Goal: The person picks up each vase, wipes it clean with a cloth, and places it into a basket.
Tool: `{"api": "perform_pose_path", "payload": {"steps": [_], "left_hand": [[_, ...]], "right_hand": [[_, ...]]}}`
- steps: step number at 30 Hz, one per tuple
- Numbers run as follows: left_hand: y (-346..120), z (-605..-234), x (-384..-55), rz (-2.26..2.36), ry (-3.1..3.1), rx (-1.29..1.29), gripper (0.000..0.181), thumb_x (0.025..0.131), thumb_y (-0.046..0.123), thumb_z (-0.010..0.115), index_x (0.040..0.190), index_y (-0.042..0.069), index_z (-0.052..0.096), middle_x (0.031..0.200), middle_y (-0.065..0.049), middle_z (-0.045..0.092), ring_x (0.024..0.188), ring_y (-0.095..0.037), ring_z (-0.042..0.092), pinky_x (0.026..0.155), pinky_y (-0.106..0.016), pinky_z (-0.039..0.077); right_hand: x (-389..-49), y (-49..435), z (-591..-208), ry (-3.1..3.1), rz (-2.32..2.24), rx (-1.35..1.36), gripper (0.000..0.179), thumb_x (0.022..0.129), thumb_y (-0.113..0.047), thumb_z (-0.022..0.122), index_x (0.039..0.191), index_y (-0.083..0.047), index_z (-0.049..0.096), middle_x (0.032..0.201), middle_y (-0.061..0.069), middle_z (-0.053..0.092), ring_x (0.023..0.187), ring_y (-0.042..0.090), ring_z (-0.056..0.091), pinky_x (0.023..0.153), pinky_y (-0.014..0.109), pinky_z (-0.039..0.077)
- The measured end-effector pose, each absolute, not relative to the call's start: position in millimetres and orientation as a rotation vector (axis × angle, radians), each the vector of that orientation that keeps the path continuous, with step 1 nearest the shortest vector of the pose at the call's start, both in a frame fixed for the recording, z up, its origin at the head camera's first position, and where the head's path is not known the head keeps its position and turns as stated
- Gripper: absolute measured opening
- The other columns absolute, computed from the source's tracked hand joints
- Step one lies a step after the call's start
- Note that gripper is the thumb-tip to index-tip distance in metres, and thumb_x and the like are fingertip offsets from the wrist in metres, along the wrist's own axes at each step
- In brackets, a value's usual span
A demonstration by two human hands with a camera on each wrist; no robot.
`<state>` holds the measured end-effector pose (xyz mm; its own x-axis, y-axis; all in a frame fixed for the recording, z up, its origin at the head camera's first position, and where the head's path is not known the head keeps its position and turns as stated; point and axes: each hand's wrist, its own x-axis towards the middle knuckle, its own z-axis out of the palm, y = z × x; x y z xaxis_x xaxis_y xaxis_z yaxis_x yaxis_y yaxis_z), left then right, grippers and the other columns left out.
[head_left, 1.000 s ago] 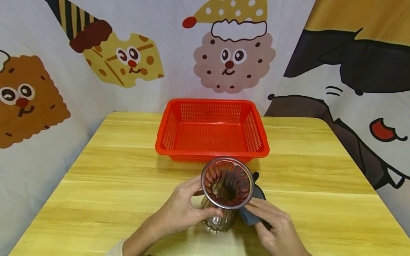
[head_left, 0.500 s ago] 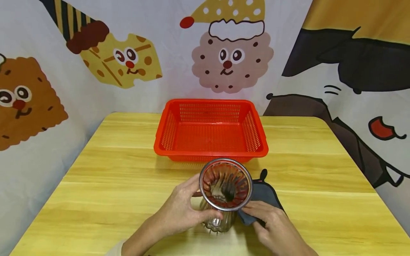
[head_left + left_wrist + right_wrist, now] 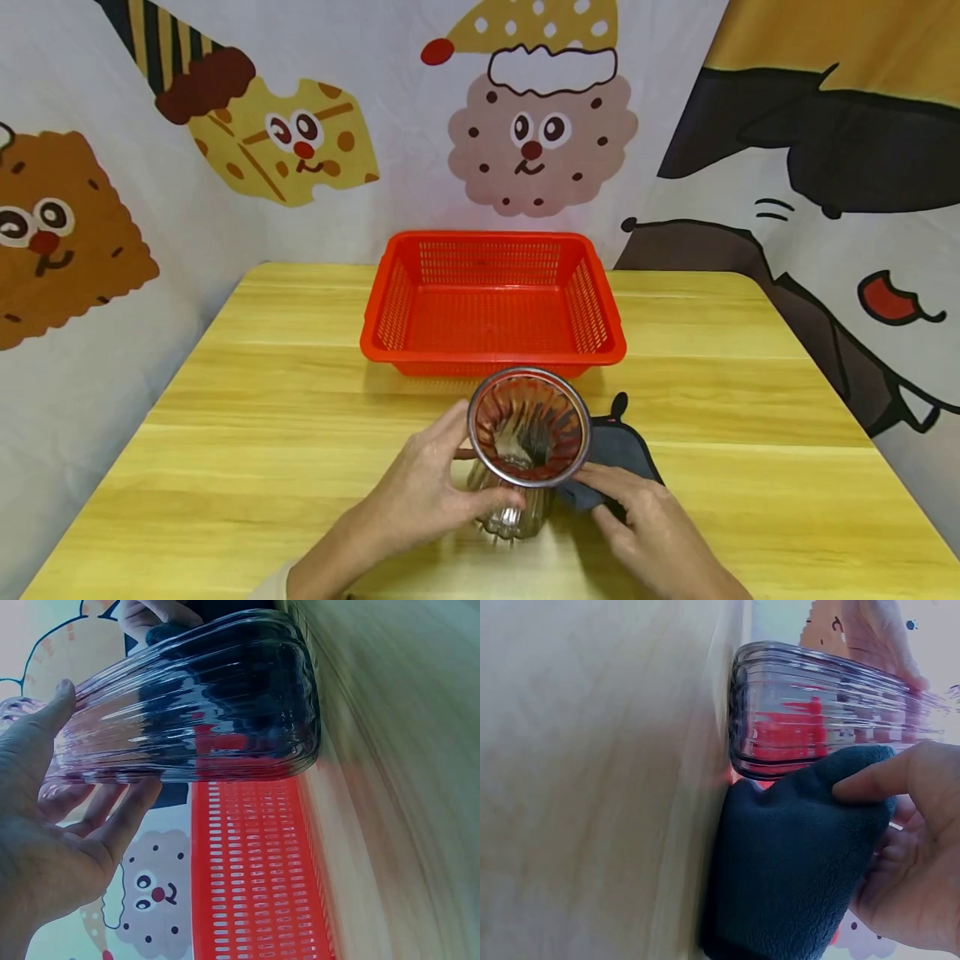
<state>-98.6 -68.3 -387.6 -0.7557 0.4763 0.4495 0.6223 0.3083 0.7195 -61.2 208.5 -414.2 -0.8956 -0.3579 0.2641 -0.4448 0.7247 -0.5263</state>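
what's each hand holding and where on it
The left hand grips the glass vase round its ribbed side. The right hand presses a dark cloth against the vase's other side, holding its upper part.

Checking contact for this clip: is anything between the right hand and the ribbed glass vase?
Yes. A dark blue cloth lies between the right hand and the side of the glass vase; the fingers press the cloth against the glass near its base. The left hand holds the vase directly, with nothing between.
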Motion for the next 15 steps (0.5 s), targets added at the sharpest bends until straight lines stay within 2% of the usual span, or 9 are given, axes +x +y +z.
{"api": "perform_pose_path", "payload": {"steps": [3, 7, 10, 12, 15], "left_hand": [[-67.8, -387.3, -98.0, -1.381, -2.448, -0.983, 0.088, 0.077, 0.045, 0.089, 0.150, 0.022, 0.046, 0.138, 0.006, 0.055, 0.116, -0.015, 0.061, 0.085, -0.028, 0.059], [-67.4, -388.1, -97.8, -1.288, -2.482, -0.936, 0.091, 0.075, 0.054, 0.087, 0.150, 0.023, 0.044, 0.134, 0.009, 0.054, 0.109, -0.011, 0.063, 0.086, -0.032, 0.059], [-68.6, -388.0, -98.2, -1.302, -2.496, -0.934, 0.095, 0.073, 0.057, 0.087, 0.151, 0.027, 0.042, 0.138, 0.012, 0.050, 0.119, -0.011, 0.058, 0.094, -0.039, 0.057], [-70.3, -387.0, -98.0, -1.364, -2.493, -0.953, 0.094, 0.076, 0.054, 0.087, 0.153, 0.029, 0.039, 0.144, 0.011, 0.046, 0.129, -0.014, 0.052, 0.101, -0.048, 0.052], [-73.2, -384.6, -96.8, -1.485, -2.477, -0.972, 0.089, 0.082, 0.044, 0.086, 0.155, 0.031, 0.038, 0.151, 0.013, 0.044, 0.138, -0.016, 0.044, 0.109, -0.054, 0.044]], "right_hand": [[-60.4, 208.5, -409.5, -2.770, 0.983, 0.535, 0.049, 0.084, 0.005, 0.077, 0.125, -0.021, 0.073, 0.120, -0.009, 0.070, 0.110, 0.014, 0.065, 0.088, 0.040, 0.060], [-58.3, 209.1, -398.5, -2.676, 1.145, 0.360, 0.039, 0.092, 0.001, 0.072, 0.124, -0.020, 0.072, 0.117, -0.006, 0.071, 0.105, 0.012, 0.066, 0.083, 0.028, 0.059], [-53.7, 205.6, -387.1, -2.559, 1.322, 0.166, 0.029, 0.096, -0.001, 0.068, 0.123, -0.013, 0.072, 0.111, 0.000, 0.073, 0.097, 0.011, 0.068, 0.076, 0.020, 0.058], [-48.8, 200.8, -379.4, -2.465, 1.413, 0.033, 0.024, 0.098, -0.002, 0.067, 0.121, -0.008, 0.072, 0.107, 0.003, 0.073, 0.090, 0.011, 0.069, 0.070, 0.019, 0.059], [-40.2, 190.7, -370.0, -2.337, 1.497, -0.101, 0.021, 0.098, 0.000, 0.066, 0.118, -0.002, 0.072, 0.102, 0.004, 0.074, 0.084, 0.013, 0.070, 0.067, 0.020, 0.060]]}}
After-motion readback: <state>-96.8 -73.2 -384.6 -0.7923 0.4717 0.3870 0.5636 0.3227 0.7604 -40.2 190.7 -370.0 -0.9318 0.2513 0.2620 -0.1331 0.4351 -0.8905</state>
